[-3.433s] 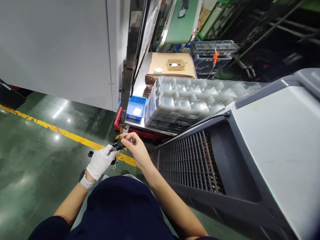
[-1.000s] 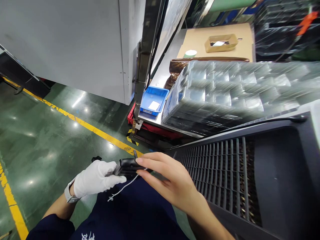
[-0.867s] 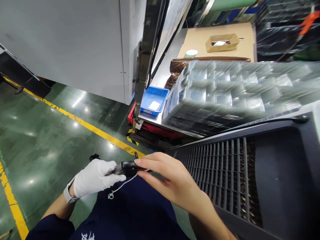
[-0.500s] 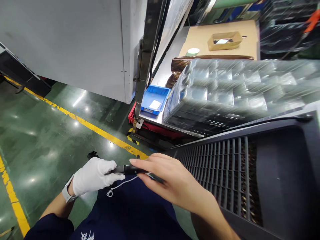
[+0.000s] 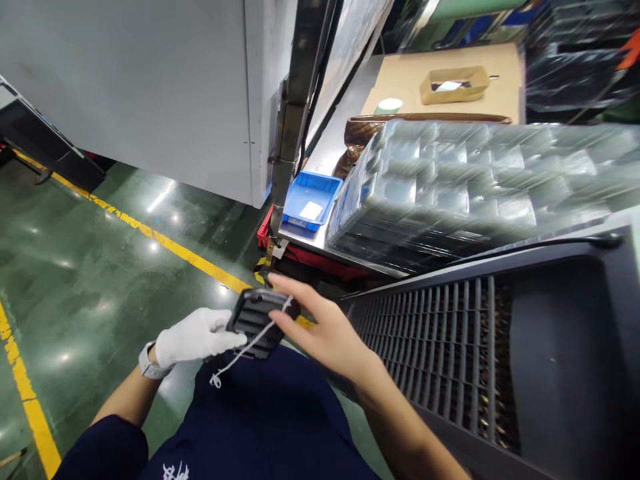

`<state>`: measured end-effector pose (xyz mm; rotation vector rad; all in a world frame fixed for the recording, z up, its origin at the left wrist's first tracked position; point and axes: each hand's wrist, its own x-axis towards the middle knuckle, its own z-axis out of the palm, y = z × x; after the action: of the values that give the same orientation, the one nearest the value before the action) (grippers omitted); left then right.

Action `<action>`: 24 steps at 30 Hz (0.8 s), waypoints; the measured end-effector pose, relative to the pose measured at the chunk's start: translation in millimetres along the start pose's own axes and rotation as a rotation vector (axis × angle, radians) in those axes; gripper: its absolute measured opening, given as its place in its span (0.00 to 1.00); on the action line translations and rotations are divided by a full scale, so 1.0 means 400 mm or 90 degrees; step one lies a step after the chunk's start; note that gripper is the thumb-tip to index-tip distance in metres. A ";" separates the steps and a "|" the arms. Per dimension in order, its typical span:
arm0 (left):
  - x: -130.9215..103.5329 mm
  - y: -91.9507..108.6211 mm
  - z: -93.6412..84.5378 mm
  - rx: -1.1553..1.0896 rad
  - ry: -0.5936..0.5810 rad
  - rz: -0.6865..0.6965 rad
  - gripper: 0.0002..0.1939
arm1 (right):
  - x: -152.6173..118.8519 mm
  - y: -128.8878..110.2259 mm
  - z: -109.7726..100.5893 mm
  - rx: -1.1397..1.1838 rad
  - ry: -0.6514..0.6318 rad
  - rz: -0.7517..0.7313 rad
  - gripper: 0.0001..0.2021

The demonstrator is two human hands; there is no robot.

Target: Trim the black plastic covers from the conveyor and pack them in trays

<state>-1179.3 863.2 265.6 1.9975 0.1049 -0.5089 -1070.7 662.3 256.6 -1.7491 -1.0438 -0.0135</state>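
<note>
A black ribbed part (image 5: 257, 323), roughly rectangular, is held in front of my dark blue shirt with its ribbed face towards me. My left hand (image 5: 197, 335), in a white glove, pinches its left edge between thumb and fingers. At the opposite end, my bare right hand (image 5: 317, 327) grips the part, index finger over the upper edge and thumb near the ribbed face. A white string (image 5: 240, 353) runs diagonally across the part and dangles below it, ending in a small knotted loop. The part's far side is hidden, and I cannot tell its exact kind.
Right of me is a dark machine bay with a slatted grate (image 5: 445, 347). Beyond it, stacked clear plastic trays (image 5: 450, 180) and a blue bin (image 5: 313, 197) stand on a bench. A grey cabinet (image 5: 125, 87) and metal post (image 5: 287, 133) rise ahead. Yellow lines (image 5: 200, 263) mark the green floor.
The black part has turned from nearly edge-on to showing its ribbed face. My right hand has shifted slightly left and up; the string now lies across the part.
</note>
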 end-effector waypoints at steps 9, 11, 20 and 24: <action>0.192 -0.017 0.015 -0.256 0.475 0.025 0.15 | -0.035 0.068 0.145 0.156 0.000 0.198 0.08; 0.213 -0.017 0.020 -0.320 0.492 0.035 0.15 | -0.051 0.081 0.164 0.156 0.020 0.206 0.11; 0.252 -0.005 0.049 -0.399 0.535 0.038 0.17 | -0.050 0.133 0.151 0.070 0.139 0.031 0.09; 0.267 -0.001 0.059 -0.390 0.544 0.027 0.18 | -0.055 0.144 0.139 0.078 0.130 0.055 0.09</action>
<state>-1089.8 827.5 214.0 1.4755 0.6573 0.4027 -1072.1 687.5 177.5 -1.6427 -0.8033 -0.0706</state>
